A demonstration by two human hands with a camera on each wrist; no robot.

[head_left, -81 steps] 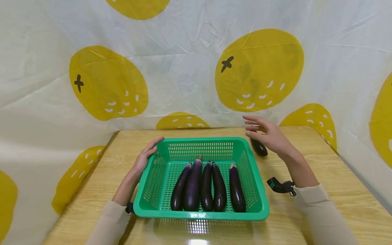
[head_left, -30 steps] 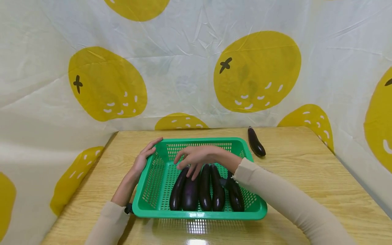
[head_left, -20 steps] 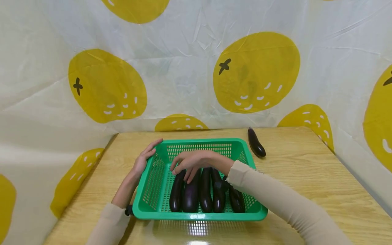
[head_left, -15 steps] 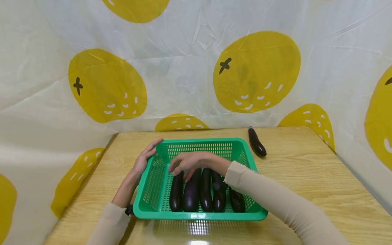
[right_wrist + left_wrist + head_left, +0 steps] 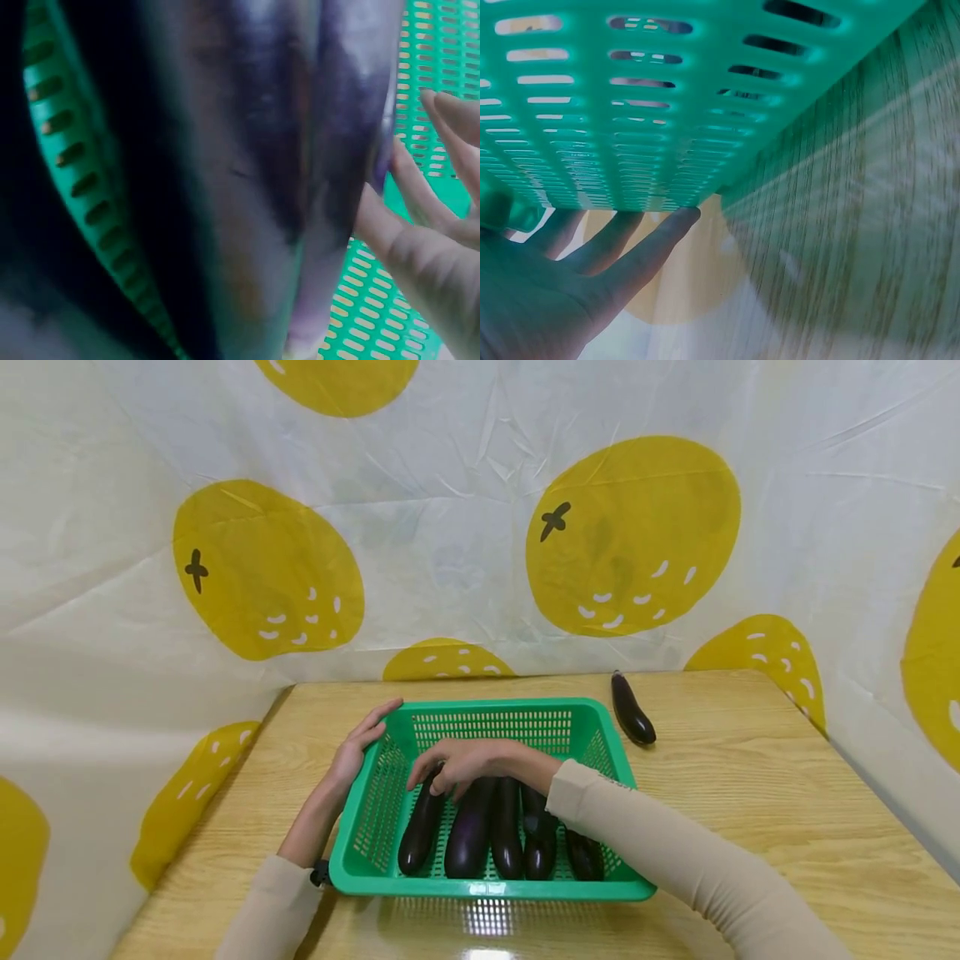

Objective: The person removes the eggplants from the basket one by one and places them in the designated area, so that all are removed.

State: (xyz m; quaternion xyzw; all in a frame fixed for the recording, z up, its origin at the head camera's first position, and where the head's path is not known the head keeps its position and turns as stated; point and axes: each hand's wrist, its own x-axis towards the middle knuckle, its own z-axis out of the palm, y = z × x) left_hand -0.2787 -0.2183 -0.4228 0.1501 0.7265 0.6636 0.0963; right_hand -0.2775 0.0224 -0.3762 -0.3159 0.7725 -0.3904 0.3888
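Note:
A green plastic basket (image 5: 487, 887) holds several dark purple eggplants. My left hand (image 5: 351, 756) grips the basket's left rim near the far corner; in the left wrist view its fingers (image 5: 641, 259) lie along the outer wall. Inside the basket, my right hand (image 5: 465, 762) pinches the leftmost eggplant (image 5: 422, 831) near its stem end, with fingers and thumb on either side. To its right, a thicker eggplant (image 5: 468, 839) lies apart from it. In the right wrist view, big blurred eggplants (image 5: 247, 150) hide part of the right hand (image 5: 427, 217).
One more eggplant (image 5: 632, 708) lies on the wooden table (image 5: 750, 760), beyond the basket's right side. Behind the table hangs a white cloth (image 5: 450, 552) with yellow fruit prints. My right forearm crosses over the basket's right rim.
My right hand has come from the eggplant on the table into the basket, then down to the leftmost eggplant. That eggplant has shifted left and leans more. The left hand stays put.

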